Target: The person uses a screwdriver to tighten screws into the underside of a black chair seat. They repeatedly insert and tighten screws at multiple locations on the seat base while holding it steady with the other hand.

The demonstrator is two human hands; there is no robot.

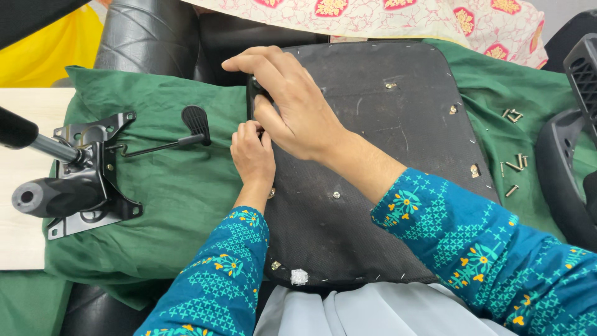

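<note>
An upturned black chair seat (385, 155) lies on a green cloth (180, 186), its underside facing me. My right hand (289, 102) reaches across and grips a black armrest bracket (256, 90) against the seat's left edge. My left hand (252, 155) sits just below it with its fingers pinched at the same bracket; what it pinches is hidden. Both sleeves are teal with a yellow flower pattern.
A black metal chair tilt mechanism (87, 174) with a lever (186, 127) lies on the cloth at left. Several loose bolts (513, 165) lie at right, beside a black plastic armrest (566, 168). A pale wooden board (22, 186) is at far left.
</note>
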